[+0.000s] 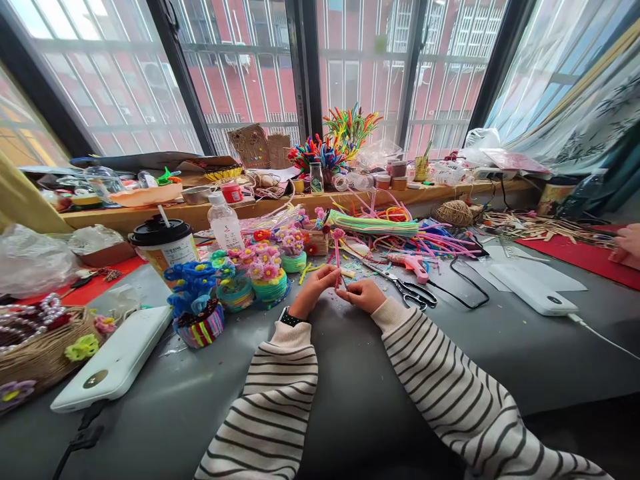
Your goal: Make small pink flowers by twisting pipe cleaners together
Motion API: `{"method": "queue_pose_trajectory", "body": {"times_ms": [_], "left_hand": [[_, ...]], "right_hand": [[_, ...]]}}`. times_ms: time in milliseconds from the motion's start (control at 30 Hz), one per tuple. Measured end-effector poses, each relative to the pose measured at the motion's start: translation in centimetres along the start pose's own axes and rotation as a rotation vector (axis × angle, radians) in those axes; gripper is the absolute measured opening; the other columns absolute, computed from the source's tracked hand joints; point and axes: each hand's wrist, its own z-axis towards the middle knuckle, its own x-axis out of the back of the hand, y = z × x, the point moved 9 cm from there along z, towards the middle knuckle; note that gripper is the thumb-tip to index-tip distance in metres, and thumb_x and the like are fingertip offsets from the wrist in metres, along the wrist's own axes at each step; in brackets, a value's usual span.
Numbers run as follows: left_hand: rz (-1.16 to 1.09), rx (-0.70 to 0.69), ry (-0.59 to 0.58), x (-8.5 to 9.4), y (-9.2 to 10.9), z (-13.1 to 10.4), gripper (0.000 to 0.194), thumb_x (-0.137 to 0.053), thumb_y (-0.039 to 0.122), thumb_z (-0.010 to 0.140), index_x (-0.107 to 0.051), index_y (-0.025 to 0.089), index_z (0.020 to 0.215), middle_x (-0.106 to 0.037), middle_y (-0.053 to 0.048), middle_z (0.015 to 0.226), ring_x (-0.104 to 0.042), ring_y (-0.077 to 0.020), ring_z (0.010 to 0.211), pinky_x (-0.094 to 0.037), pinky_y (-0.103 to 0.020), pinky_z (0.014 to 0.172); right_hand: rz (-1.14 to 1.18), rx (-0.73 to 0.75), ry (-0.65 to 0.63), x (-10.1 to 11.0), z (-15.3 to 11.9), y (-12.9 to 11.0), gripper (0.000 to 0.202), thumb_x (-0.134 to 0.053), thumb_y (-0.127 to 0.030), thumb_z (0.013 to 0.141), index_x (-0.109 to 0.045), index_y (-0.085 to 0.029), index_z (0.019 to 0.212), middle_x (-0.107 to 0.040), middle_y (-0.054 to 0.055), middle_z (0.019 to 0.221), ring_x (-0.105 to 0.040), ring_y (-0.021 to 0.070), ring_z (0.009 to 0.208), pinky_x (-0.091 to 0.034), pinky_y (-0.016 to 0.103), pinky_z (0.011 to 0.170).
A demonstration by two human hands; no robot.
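My left hand (pixel 319 291) is closed in a pinch above the grey table, around the lower stem of a pink pipe-cleaner flower (pixel 338 235) that stands upright from the fingers. Close beside it, my right hand (pixel 366 295) is closed too, its fingertips nearly meeting the left ones. A thin dark sliver shows between the hands, too small to name. Small scraps lie on the table under them. Black-handled scissors (pixel 418 293) rest just right of my right hand, and a pink glue gun (pixel 411 264) lies behind them.
To the left stand small pots of pipe-cleaner flowers (pixel 200 323), a lidded drink cup (pixel 167 247) and a white power bank (pixel 113 360). Pipe-cleaner bundles (pixel 375 225) lie behind. Another white device (pixel 533 288) with a cable is at right. Another person's hand (pixel 627 243) shows at the right edge.
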Motion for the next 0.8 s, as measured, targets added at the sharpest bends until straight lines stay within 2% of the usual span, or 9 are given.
{"method": "queue_pose_trajectory", "body": {"times_ms": [167,267,400,567,800], "left_hand": [[0.046,-0.016,0.006,0.0,0.1,0.1,0.024,-0.05,0.038,0.07,-0.043,0.015,0.068,-0.045,0.004,0.056,-0.039,-0.0057,0.052,-0.031,-0.02,0.054],[0.068,-0.043,0.016,0.1,0.3,0.1,0.023,-0.05,0.037,0.071,-0.043,0.016,0.069,-0.044,0.005,0.054,-0.038,-0.0055,0.05,-0.031,-0.021,0.053],[0.086,-0.081,0.019,0.2,0.5,0.2,0.021,-0.05,0.036,0.071,-0.044,0.015,0.069,-0.043,0.006,0.053,-0.038,-0.0052,0.05,-0.031,-0.02,0.053],[0.09,-0.077,0.013,0.1,0.5,0.2,0.022,-0.052,0.036,0.07,-0.046,0.015,0.071,-0.043,0.005,0.053,-0.038,-0.0055,0.05,-0.03,-0.02,0.052],[0.078,-0.07,-0.002,0.0,0.3,0.2,0.021,-0.052,0.035,0.07,-0.046,0.015,0.072,-0.044,0.005,0.053,-0.038,-0.0059,0.051,-0.031,-0.021,0.053]], "right_hand": [[0.011,-0.022,-0.01,-0.2,0.0,0.4,0.049,-0.045,-0.054,0.068,-0.034,-0.016,0.038,-0.028,-0.006,0.036,-0.024,0.004,0.039,-0.02,0.021,0.041],[0.089,-0.044,-0.088,-0.8,0.0,0.4,0.05,-0.042,-0.058,0.068,-0.042,-0.015,0.042,-0.034,-0.005,0.038,-0.029,0.0047,0.04,-0.023,0.021,0.043],[0.193,-0.09,-0.204,-1.6,-0.3,0.3,0.054,-0.033,-0.064,0.068,-0.044,-0.015,0.047,-0.03,-0.005,0.038,-0.028,0.005,0.038,-0.021,0.022,0.042],[0.274,-0.066,-0.296,-2.5,-0.3,0.2,0.057,-0.025,-0.065,0.07,-0.044,-0.015,0.051,-0.03,-0.005,0.04,-0.028,0.0051,0.038,-0.02,0.022,0.042],[0.288,-0.037,-0.296,-2.5,-0.2,0.3,0.056,-0.028,-0.067,0.069,-0.043,-0.016,0.052,-0.031,-0.005,0.042,-0.027,0.0052,0.04,-0.02,0.022,0.042]]}}
